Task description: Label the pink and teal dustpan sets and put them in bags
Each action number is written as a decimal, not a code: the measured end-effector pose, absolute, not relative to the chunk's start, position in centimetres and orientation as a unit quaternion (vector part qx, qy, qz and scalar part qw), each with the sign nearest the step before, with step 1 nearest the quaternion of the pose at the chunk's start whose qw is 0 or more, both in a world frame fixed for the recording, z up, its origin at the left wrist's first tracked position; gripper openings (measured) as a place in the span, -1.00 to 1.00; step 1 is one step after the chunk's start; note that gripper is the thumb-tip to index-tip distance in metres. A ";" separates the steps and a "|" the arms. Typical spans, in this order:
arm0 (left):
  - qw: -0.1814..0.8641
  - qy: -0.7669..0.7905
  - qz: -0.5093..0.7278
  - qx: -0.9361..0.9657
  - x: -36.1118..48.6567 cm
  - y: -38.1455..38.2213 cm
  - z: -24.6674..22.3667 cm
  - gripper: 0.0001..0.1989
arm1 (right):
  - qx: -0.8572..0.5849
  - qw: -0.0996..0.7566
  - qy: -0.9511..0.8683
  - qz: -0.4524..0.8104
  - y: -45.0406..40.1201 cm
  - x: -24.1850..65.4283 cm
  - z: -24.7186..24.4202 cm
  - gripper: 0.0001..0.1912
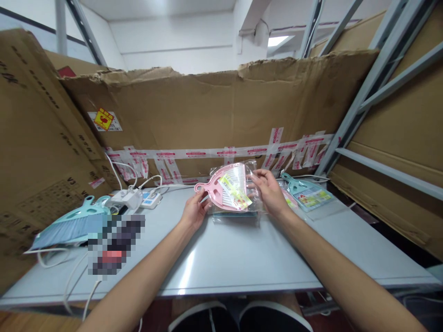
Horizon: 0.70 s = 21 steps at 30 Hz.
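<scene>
A pink dustpan [216, 188] in a clear plastic bag, with a yellow-green label on it, is held up over the table [242, 263]. My left hand [195, 210] grips it near its handle on the left. At the other end my right hand [270, 189] pinches the right side of the bag. Beneath it lies another bagged item [235, 220], mostly hidden. Right of my right hand, a bagged teal dustpan [308, 193] with a label lies on the table, beside a partly hidden pink one [290, 199].
Teal dustpans with a blue brush [74, 226] lie at the left, near a white power strip [151, 199] with plugs and cables. A blurred-out dark object [116, 244] sits in front of them. Cardboard [207, 110] walls and a metal frame [367, 92] enclose the table.
</scene>
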State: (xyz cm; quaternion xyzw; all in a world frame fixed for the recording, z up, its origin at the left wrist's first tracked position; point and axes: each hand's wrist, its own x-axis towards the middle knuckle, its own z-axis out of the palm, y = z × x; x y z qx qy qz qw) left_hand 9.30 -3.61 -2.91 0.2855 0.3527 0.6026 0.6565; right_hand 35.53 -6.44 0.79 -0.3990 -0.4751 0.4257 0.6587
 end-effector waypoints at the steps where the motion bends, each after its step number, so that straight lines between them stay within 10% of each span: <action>1: 0.649 0.351 0.608 0.292 9.3 -3.6 -3.0 -0.83 | -0.405 0.655 -0.489 0.409 -6.5 35.7 0.8 -0.35; 13: 0.591 0.350 0.665 0.293 8.9 -3.3 -2.8 -0.77 | -0.492 0.436 -0.712 0.245 -5.1 37.7 -0.9 -0.72; 21: 0.601 0.339 0.655 0.306 9.3 -3.8 -2.9 -0.77 | -0.483 0.513 -0.659 0.263 -4.8 37.0 -1.2 -0.65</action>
